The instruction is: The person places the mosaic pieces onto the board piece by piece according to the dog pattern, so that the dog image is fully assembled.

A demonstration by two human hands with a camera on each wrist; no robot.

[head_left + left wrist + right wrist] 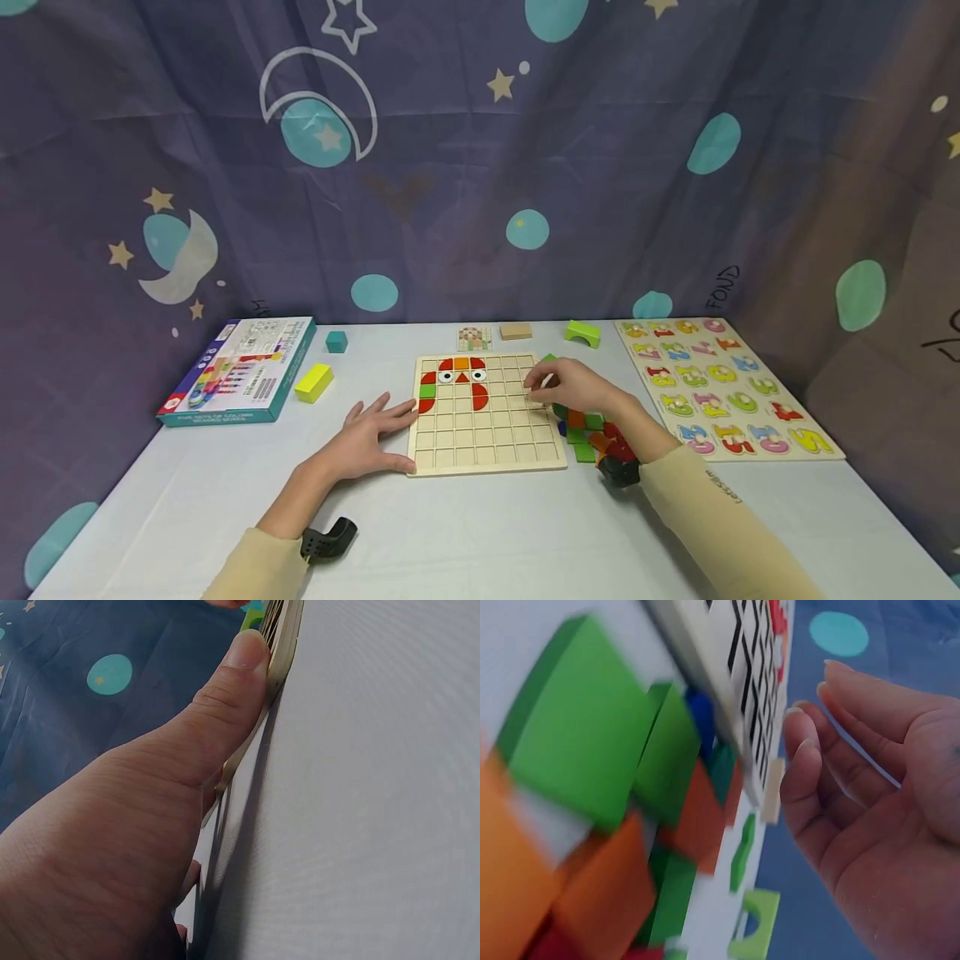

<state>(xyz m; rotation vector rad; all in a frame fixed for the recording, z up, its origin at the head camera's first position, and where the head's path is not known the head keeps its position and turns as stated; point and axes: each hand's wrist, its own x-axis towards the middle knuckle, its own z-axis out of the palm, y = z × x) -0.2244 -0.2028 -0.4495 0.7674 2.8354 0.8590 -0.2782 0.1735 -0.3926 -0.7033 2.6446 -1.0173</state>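
Closest to me are the two pale sleeves, the right one (720, 517) reaching in from one side and the left one (258, 567) from the other. The left hand (360, 442) is spread, fingers loose, gripping nothing, its thumb against the near-left corner of the gridded board (491, 437). The right hand (573, 387) hangs at the board's far-right side, fingers softly bent with a gap between them; I see no piece in it, and can't tell whether a fingertip grazes the wood.

The relation that counts, I'd judge, is around that right hand: the loose tile pile (576, 436) lies just beside the board's right edge, on the near side of the hand and partly under its forearm. The right hand is plainly nearer; the whole board separates the left from the pile. The board looks almost square, so no long axis stands out.

Its laid pieces (462, 364) sit toward the far-left part of the grid, leftward from the right hand. Beyond the far edge lies a small pattern card (474, 338), with a green arch block (582, 333) off to its right.
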